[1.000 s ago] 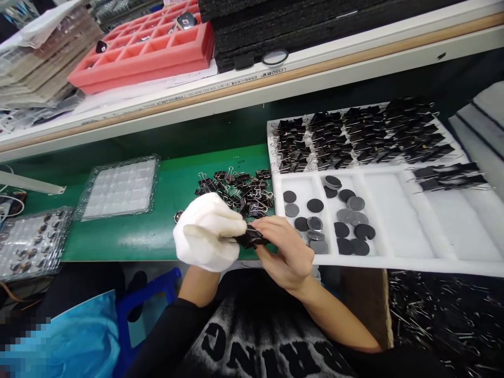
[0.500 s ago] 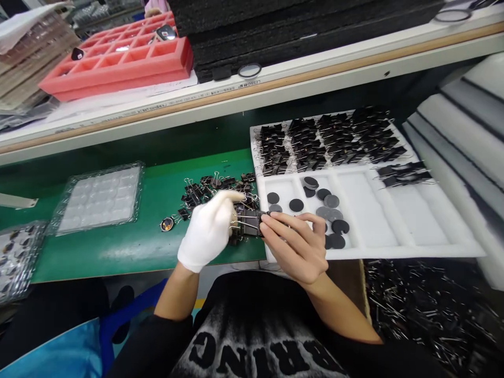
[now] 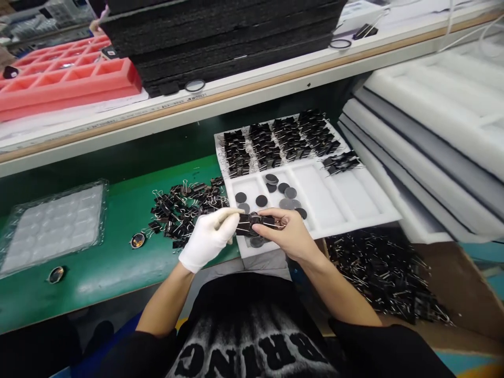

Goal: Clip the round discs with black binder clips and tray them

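My left hand (image 3: 208, 236), in a white glove, is closed on a black binder clip (image 3: 244, 224) with wire handles. The clip sits at the left side of a small dark round piece (image 3: 255, 220). My bare right hand (image 3: 291, 233) grips that piece with thumb and fingers, and a second binder clip (image 3: 269, 221) sticks out on its right side. Fingers partly hide the piece. Loose binder clips (image 3: 185, 207) lie heaped left of the hands. Just beyond, a white foam tray (image 3: 342, 202) bears dark discs (image 3: 261, 200) and rows of clipped pieces (image 3: 265, 147).
A clear plastic tray (image 3: 59, 223) and two small round parts (image 3: 137, 240) rest on the green table (image 3: 118, 262). At right, foam trays (image 3: 417, 152) are stacked above a box of binder clips (image 3: 386, 273). A shelf edge (image 3: 220, 97) crosses behind.
The view has swung to the right. My right hand has shifted its grip, so the round piece and the clip on its right now show. My left hand has closed on the left clip.
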Demonstrator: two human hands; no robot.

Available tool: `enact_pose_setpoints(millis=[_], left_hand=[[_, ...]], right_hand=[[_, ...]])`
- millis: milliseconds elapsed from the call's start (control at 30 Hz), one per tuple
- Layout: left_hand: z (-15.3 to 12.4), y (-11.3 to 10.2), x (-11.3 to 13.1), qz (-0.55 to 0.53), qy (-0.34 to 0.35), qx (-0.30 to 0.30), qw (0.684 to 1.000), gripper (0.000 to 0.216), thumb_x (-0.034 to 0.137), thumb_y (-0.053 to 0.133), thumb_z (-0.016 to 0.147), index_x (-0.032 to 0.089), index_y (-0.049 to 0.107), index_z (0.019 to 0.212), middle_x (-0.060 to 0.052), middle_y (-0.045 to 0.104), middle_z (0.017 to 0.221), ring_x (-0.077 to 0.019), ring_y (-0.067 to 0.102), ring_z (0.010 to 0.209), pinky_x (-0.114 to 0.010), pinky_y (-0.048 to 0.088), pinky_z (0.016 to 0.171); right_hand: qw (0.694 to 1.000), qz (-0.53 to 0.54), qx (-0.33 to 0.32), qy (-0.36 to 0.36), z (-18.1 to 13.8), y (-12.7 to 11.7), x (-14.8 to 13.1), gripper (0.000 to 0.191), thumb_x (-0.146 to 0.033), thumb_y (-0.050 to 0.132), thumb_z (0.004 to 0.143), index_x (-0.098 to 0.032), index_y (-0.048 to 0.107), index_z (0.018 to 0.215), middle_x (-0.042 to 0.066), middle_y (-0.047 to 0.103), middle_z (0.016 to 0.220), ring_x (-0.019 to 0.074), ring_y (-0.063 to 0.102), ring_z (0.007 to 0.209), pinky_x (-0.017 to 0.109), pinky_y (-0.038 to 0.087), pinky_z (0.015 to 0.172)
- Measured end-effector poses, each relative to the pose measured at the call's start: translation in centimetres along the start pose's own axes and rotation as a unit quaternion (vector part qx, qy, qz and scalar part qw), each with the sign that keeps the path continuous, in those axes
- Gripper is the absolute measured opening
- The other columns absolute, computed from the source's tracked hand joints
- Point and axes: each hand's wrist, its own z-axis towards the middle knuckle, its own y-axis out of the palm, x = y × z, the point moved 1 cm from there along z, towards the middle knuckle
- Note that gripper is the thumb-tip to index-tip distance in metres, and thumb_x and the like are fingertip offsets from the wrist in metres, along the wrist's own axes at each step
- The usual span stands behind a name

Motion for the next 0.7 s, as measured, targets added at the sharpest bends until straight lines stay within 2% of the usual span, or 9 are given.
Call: enact_pose_setpoints(millis=[67, 167, 233, 333, 367, 433, 533, 600, 700], left_hand=[[0.3, 0.6, 0.2, -0.007, -0.024, -0.004, 1.000, 0.033, 0.037, 0.053, 0.100, 0.019, 0.076, 0.116, 0.003, 0.065, 0.059, -0.0131, 0.062, 0.051, -0.024, 0.051, 0.055], [0.9, 1.2, 0.6, 0.012, -0.039, -0.048, 0.998, 0.036, 0.040, 0.052, 0.101, 0.019, 0.074, 0.120, 0.003, 0.066, 0.062, -0.0143, 0.065, 0.056, -0.025, 0.053, 0.061], [1.4, 1.6, 1.0, 0.040, -0.027, -0.079, 0.996, 0.036, 0.042, 0.054, 0.100, 0.020, 0.073, 0.122, 0.002, 0.069, 0.069, -0.0153, 0.067, 0.063, -0.026, 0.054, 0.064], [1.9, 2.2, 1.4, 0.099, 0.023, -0.130, 0.986, 0.042, 0.039, 0.058, 0.097, 0.024, 0.065, 0.135, 0.000, 0.075, 0.093, -0.0170, 0.070, 0.080, -0.029, 0.056, 0.076], [2.0, 2.4, 1.4, 0.118, 0.044, -0.144, 0.981, 0.047, 0.038, 0.059, 0.097, 0.024, 0.060, 0.143, -0.001, 0.075, 0.103, -0.0176, 0.070, 0.086, -0.030, 0.057, 0.081], [2.2, 2.5, 1.3, 0.154, 0.083, -0.156, 0.972, 0.056, 0.037, 0.057, 0.099, 0.026, 0.048, 0.153, -0.003, 0.073, 0.117, -0.0185, 0.070, 0.097, -0.033, 0.056, 0.091], [2.5, 2.1, 1.0, 0.193, 0.110, -0.139, 0.965, 0.053, 0.039, 0.050, 0.104, 0.027, 0.045, 0.156, -0.005, 0.070, 0.127, -0.0199, 0.069, 0.107, -0.034, 0.055, 0.095], [2.6, 1.6, 0.9, 0.211, 0.113, -0.137, 0.961, 0.049, 0.040, 0.048, 0.105, 0.028, 0.049, 0.153, -0.005, 0.070, 0.129, -0.0204, 0.069, 0.109, -0.033, 0.056, 0.094], [2.7, 0.9, 0.7, 0.226, 0.107, -0.141, 0.958, 0.045, 0.042, 0.047, 0.106, 0.028, 0.054, 0.148, -0.004, 0.068, 0.133, -0.0214, 0.068, 0.113, -0.033, 0.056, 0.095]], right_hand=[[0.999, 0.028, 0.024, 0.016, -0.1, -0.2, 0.6, 0.043, -0.046, 0.089, 0.073, -0.016, 0.080, 0.102, 0.010, 0.079, 0.093, 0.0251, 0.076, 0.082, 0.036, 0.064, 0.069], [0.999, 0.014, 0.023, 0.023, -0.4, -0.9, 0.8, 0.041, -0.046, 0.088, 0.076, -0.018, 0.079, 0.104, 0.009, 0.079, 0.097, 0.0242, 0.074, 0.085, 0.035, 0.062, 0.071], [0.999, -0.034, -0.002, 0.001, -0.5, -2.1, 0.2, 0.034, -0.044, 0.083, 0.081, -0.019, 0.078, 0.104, 0.008, 0.078, 0.099, 0.0225, 0.073, 0.085, 0.035, 0.060, 0.074], [0.987, -0.134, -0.079, -0.042, -0.5, -5.4, -1.8, 0.021, -0.036, 0.079, 0.086, -0.020, 0.077, 0.100, 0.005, 0.077, 0.100, 0.0223, 0.071, 0.091, 0.038, 0.058, 0.086], [0.980, -0.163, -0.097, -0.055, -0.4, -7.1, -2.6, 0.020, -0.035, 0.078, 0.087, -0.021, 0.078, 0.100, 0.005, 0.077, 0.102, 0.0229, 0.071, 0.094, 0.040, 0.057, 0.090], [0.967, -0.223, -0.090, -0.089, 0.1, -11.2, -4.0, 0.021, -0.036, 0.078, 0.088, -0.024, 0.079, 0.105, 0.005, 0.077, 0.105, 0.0240, 0.071, 0.098, 0.044, 0.057, 0.094], [0.928, -0.336, -0.007, -0.163, 1.7, -18.8, -4.7, 0.018, -0.037, 0.076, 0.090, -0.026, 0.079, 0.104, 0.006, 0.077, 0.102, 0.0258, 0.070, 0.096, 0.049, 0.057, 0.093], [0.901, -0.394, 0.033, -0.180, 3.3, -23.8, -3.9, 0.021, -0.041, 0.079, 0.086, -0.027, 0.079, 0.102, 0.007, 0.076, 0.106, 0.0286, 0.069, 0.104, 0.053, 0.054, 0.101], [0.892, -0.411, 0.063, -0.175, 5.5, -29.4, -1.3, 0.023, -0.045, 0.077, 0.087, -0.028, 0.078, 0.103, 0.009, 0.069, 0.127, 0.0317, 0.063, 0.122, 0.057, 0.046, 0.113]])
